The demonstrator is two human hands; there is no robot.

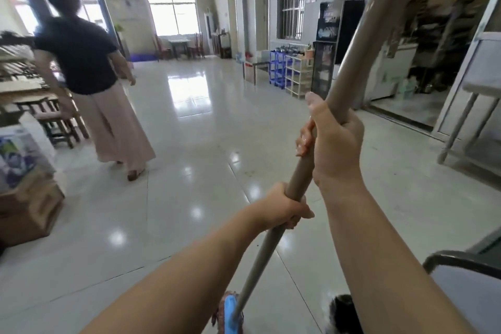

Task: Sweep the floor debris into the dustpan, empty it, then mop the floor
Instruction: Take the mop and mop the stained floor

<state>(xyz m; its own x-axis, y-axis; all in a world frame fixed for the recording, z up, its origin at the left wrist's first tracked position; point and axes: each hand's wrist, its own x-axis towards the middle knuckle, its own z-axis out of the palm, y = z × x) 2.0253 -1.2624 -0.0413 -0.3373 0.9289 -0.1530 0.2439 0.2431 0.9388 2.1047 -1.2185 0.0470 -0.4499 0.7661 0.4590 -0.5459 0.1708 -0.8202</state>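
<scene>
Both hands are on one long grey-brown handle (320, 127) that slants from the upper right down to the bottom edge of the view; the right hand (334, 144) has its grip wrapped round the shaft higher up, thumb lying along it, and the left hand (286, 205) has its grip curled round it lower down, just below the right; at the foot of the handle a blue head (230, 314) with pinkish strands shows at the frame edge, which reads as a mop rather than a broom, so the step in hand looks like the mopping stage; no dustpan is in view, and whether sweeping and emptying are done cannot be told from here; the glossy tiled floor (189, 144) stretches ahead, with a few faint specks near the middle; another person (89, 68) in a dark top and pale trousers stands on the left of the floor, beside wooden stools (54, 122) and cardboard boxes (29, 206); a dark chair back (461, 260) sits close on the right; the next move likely calls for pushing the head forward in strokes across the open tiles, keeping both grips firm and steering clear of the person and the chair.
</scene>
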